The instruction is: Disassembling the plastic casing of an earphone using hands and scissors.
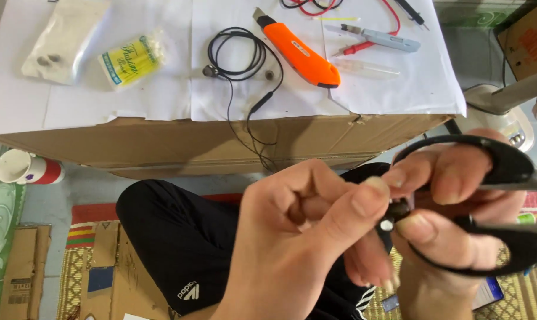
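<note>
My left hand (292, 237) pinches a small black piece with a white tip (388, 220) between thumb and forefinger, close in front of the camera. My right hand (452, 201) has its fingers through the black handles of a pair of scissors (505, 172), and its thumb touches the same small piece. A thin black earphone cable (251, 127) hangs down from the box top towards my hands. Both hands sit above my lap in black trousers (179, 243).
A cardboard box (221, 145) covered with white paper (162, 89) holds coiled black earphones (236, 56), an orange utility knife (298, 53), a yellow pack of cotton swabs (129, 59), a clear plastic bag (61, 38), red probe leads (363, 44) and a grey tool (387, 38). A red-and-white cup (26, 169) stands at the left.
</note>
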